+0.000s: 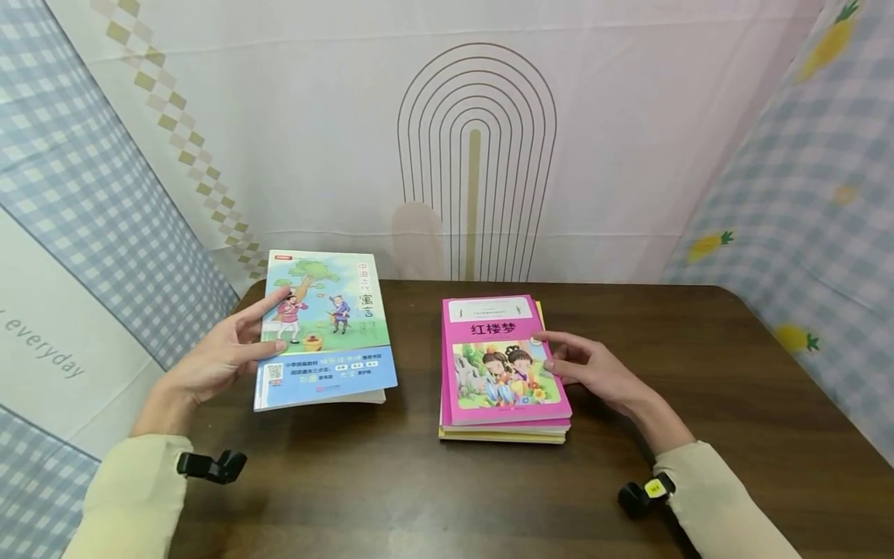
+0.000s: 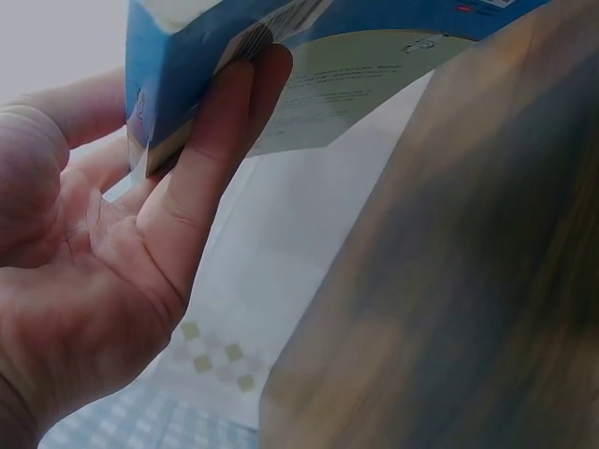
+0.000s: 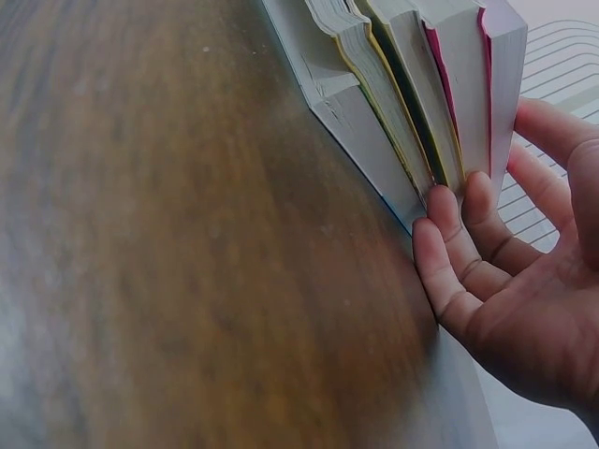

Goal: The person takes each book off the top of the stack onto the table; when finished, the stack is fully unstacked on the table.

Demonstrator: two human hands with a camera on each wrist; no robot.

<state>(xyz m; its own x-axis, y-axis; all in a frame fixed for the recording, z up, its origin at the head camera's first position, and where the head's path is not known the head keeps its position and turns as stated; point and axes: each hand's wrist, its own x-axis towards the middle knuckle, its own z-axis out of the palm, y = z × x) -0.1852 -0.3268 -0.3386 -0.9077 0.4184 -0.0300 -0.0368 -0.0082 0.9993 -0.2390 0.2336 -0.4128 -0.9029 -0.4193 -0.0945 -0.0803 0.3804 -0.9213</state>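
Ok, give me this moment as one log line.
left hand: holds blue-green book above table | right hand: touches side of book stack | top book: pink

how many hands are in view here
2: the left hand grips a book on the left; the right hand touches the right side of the book pile. No others show in any view.
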